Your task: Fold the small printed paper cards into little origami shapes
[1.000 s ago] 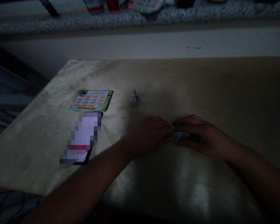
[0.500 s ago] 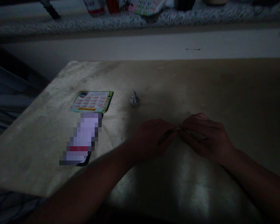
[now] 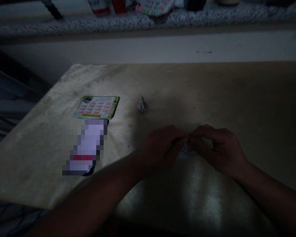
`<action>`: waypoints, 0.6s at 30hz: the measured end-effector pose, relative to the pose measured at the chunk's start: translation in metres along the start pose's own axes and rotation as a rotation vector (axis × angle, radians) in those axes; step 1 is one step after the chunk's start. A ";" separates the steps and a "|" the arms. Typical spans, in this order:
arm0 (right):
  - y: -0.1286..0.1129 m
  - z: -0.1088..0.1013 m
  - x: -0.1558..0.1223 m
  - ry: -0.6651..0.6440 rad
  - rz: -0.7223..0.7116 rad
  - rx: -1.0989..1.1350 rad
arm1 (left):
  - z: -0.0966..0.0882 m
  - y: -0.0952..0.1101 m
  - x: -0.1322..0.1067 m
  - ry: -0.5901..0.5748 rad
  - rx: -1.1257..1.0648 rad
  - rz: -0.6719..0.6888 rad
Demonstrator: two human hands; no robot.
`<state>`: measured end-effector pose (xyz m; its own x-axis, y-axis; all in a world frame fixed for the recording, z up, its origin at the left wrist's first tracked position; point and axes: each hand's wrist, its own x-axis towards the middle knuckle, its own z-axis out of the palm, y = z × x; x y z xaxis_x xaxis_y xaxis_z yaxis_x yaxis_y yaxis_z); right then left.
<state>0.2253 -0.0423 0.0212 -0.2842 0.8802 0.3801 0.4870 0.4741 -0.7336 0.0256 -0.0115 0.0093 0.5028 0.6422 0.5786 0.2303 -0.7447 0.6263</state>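
My left hand and my right hand meet above the table, thumbs and forefingers pinched close together. Between and under the fingertips shows a small pale piece of paper with dark print, held by both hands. Most of it is hidden by the fingers, and the light is dim. Beyond my left hand stands a small folded paper piece, patterned and pointed at the top; neither hand touches it.
On the table to the left lies a printed calendar card, with a phone, blurred out, just in front of it. Behind the table runs a speckled stone ledge bearing several containers and a printed bag.
The fingers have shifted their pinch on the paper, and more of it now shows below the fingertips. My right hand has bent its fingers more. The card, phone and folded piece stay put.
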 end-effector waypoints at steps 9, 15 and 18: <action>0.008 -0.011 -0.002 -0.011 0.194 -0.034 | -0.008 -0.003 -0.001 0.093 0.100 -0.094; 0.011 -0.014 -0.002 -0.038 0.161 -0.050 | -0.007 -0.008 0.000 0.067 0.025 -0.211; 0.008 -0.010 -0.002 -0.022 0.158 -0.020 | -0.004 -0.007 0.000 -0.010 0.010 -0.195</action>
<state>0.2378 -0.0400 0.0199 -0.2207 0.9434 0.2478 0.5436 0.3299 -0.7718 0.0204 -0.0051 0.0069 0.4562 0.7728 0.4412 0.3322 -0.6079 0.7212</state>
